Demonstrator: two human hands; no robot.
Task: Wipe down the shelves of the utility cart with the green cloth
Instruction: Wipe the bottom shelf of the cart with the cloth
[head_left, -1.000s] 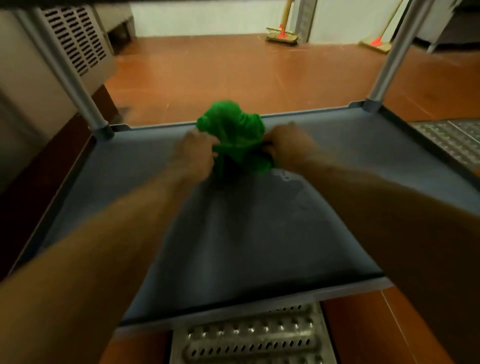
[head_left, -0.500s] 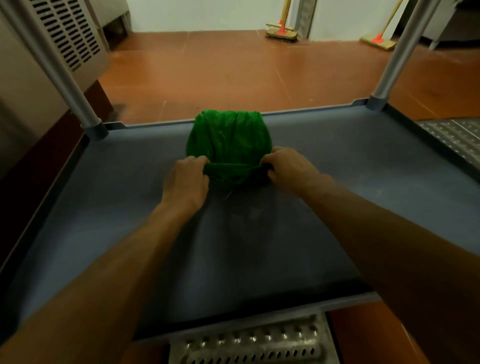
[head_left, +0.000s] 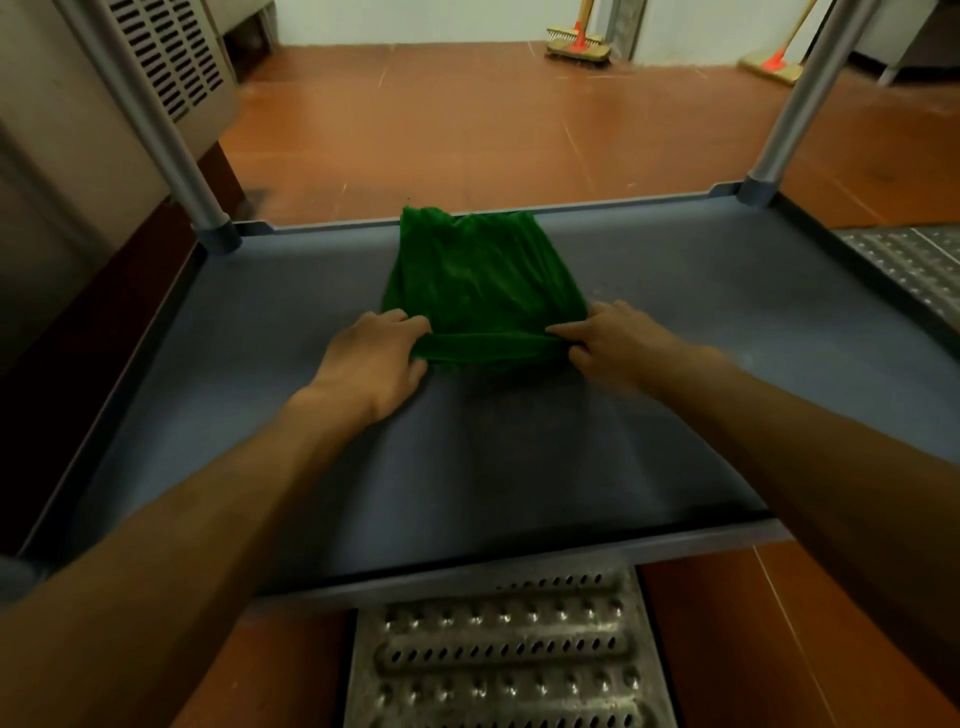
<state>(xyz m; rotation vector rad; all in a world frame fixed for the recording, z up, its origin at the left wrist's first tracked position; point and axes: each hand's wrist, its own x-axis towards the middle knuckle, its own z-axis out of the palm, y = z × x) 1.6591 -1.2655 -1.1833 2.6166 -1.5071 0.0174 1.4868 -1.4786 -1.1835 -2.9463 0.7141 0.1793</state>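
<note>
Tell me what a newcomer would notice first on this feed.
The bright green cloth, spread flat on the grey cart shelf toward its far edge, stands out first. The left grip and right grip each pinch a near corner of it. Below the shelf's near rim lies a perforated metal floor grate on the orange tile.

Grey cart shelf (head_left: 249, 332) w/ green cloth (head_left: 480, 280) flat on it

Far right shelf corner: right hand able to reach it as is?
Probably yes: only bare shelf lies between the right hand and that corner, though it and the left hand both grip the green cloth.
</note>
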